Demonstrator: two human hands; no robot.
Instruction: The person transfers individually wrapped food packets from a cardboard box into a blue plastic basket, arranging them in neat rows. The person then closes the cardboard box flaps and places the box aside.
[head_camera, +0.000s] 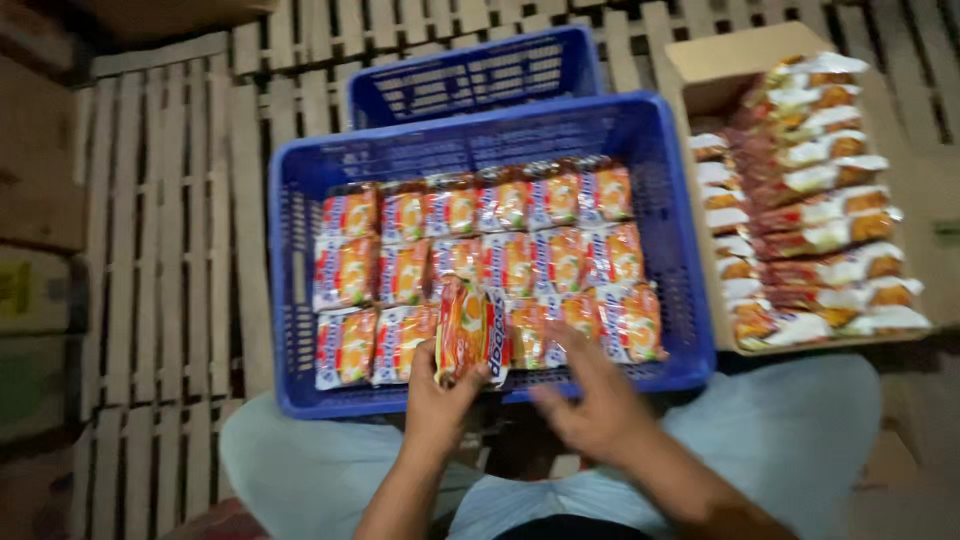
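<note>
While we look down over our knees, we see our left hand (437, 385) grasping one packet (470, 332) by its lower edge, fingers curled round it and thumb across the front. That packet stands nearly upright, tilted a little, at the near wall of the blue crate (300, 300), just above the front row of packets lying inside. Its wrapper is glossy plastic, mostly orange and red with a white band and a yellowish picture on the face; the blur hides finer detail. It looks flat and roughly rectangular, crinkled at the sealed ends.

Our right hand (590, 400) hovers just beside the held packet, at the crate's near rim, palm down and fingers spread loosely; it is blurred, and we cannot tell whether its fingertips touch the front-row packets.

Inside the crate, the rows of packets (480, 250) lie face up, side by side, filling most of the floor in three rows. Behind the crate stands a second blue crate (470, 75). Right of the crate sits an open cardboard box (700, 60) stacked with similar packets on their sides. Under the crate lies a pale slatted pallet (170, 220).
</note>
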